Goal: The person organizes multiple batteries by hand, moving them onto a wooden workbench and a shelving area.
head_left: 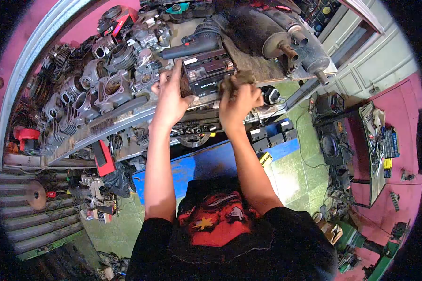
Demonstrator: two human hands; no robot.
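A black battery (206, 70) with white lettering on its front stands at the front edge of a cluttered workbench. My left hand (172, 93) grips its left end, fingers along the side and thumb low at the front corner. In my right hand (240, 104) is a bunched brown rag (243, 77), held against the right front of the battery. The rag and hand cover part of the lettering, and my right fingertips are partly hidden.
Engine cylinders (115, 86) crowd the bench on the left. Behind the battery lies a dark power tool (192, 47); exhaust mufflers (262, 40) rest at the right. Below, more black batteries (272, 136) sit on a blue surface (197, 164). A speaker (330, 144) stands right.
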